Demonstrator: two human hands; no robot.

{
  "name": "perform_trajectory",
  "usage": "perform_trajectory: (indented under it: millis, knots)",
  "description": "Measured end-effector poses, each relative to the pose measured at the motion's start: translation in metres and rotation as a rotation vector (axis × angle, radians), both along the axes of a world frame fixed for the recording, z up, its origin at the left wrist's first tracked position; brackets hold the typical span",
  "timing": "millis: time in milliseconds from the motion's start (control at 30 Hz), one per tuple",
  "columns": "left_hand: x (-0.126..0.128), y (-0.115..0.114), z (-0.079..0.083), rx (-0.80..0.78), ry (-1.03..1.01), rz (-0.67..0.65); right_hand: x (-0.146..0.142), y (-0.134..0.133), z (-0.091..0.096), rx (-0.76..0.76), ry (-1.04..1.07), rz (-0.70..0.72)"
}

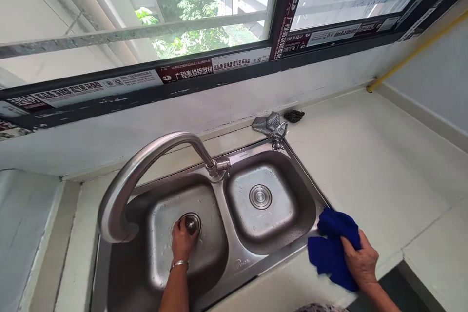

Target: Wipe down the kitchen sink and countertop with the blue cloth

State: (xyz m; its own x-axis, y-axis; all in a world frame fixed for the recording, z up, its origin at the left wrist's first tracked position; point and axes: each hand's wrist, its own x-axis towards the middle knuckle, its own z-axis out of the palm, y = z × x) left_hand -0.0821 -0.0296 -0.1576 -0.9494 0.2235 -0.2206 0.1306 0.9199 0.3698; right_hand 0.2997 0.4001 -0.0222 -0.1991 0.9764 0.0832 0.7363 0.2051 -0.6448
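Observation:
My left hand reaches down into the left basin of a steel double sink, its fingers closed round the drain plug at the bottom. A bracelet sits on that wrist. My right hand rests on the counter at the sink's front right corner, gripping a crumpled dark blue cloth that overlaps the sink's rim. The right basin holds its own drain cover and water drops.
A curved steel faucet arches over the left basin. A grey cloth and a dark scouring ball lie behind the sink by the window sill. White counter stretches right to the wall.

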Motion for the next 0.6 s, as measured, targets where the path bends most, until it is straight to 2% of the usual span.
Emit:
perform_trajectory:
  millis: [233, 400, 500, 600]
  knots:
    - [-0.006, -0.008, -0.013, 0.109, -0.112, -0.005, 0.002, 0.0, 0.0, -0.008, -0.02, 0.001]
    - [-0.013, -0.003, -0.021, 0.09, -0.146, 0.043, 0.003, 0.002, -0.002, 0.019, -0.004, 0.016]
    - [-0.014, 0.004, -0.015, 0.025, -0.161, 0.049, 0.001, 0.003, -0.003, 0.063, 0.005, 0.012]
    - [-0.014, 0.015, 0.001, -0.061, -0.173, 0.021, -0.004, 0.002, -0.004, 0.047, 0.024, 0.028]
